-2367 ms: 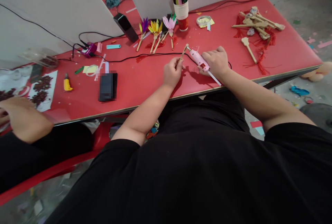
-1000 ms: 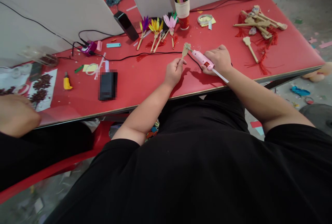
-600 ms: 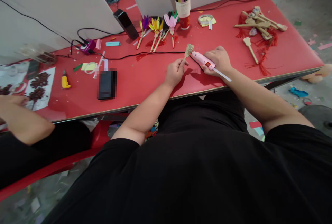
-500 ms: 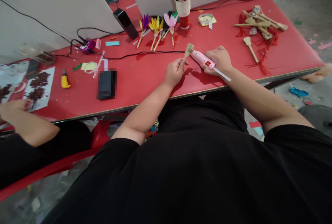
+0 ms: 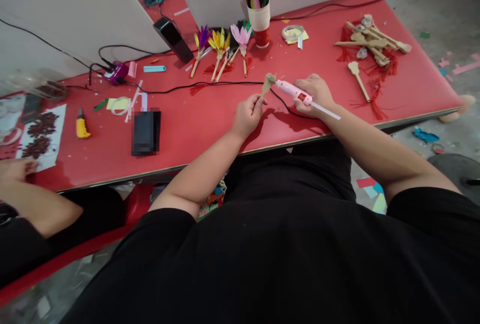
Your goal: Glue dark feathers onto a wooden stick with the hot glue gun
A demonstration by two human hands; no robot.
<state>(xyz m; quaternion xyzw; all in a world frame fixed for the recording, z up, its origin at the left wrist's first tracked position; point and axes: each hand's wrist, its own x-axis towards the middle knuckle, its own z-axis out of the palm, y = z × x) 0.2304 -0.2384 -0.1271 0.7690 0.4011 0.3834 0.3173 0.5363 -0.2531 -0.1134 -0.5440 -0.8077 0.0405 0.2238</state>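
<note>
- We see the left hand (image 5: 248,115) pinching the narrow end of a small wooden paddle (image 5: 266,86) between thumb and fingers, in front of the body and over the red table (image 5: 195,134).
- We find the paddle's broad head just beyond those fingertips; its long axis points away from the body and leans rightward.
- We see the right hand (image 5: 312,93) wrapped around a pink glue gun (image 5: 294,91); we cannot tell whether the trigger is squeezed.
- We read the gun's long axis as running leftward and slightly away, from the white glue stick (image 5: 327,110) at its rear to the nozzle, so it meets the paddle's line at an angle.
- We judge that everything turns on the nozzle tip against the paddle's head: it is at the head's right side, but we cannot tell touching from just beside.
- We count the left hand nearer to the paddle; the gun's length separates the right from it.
</note>
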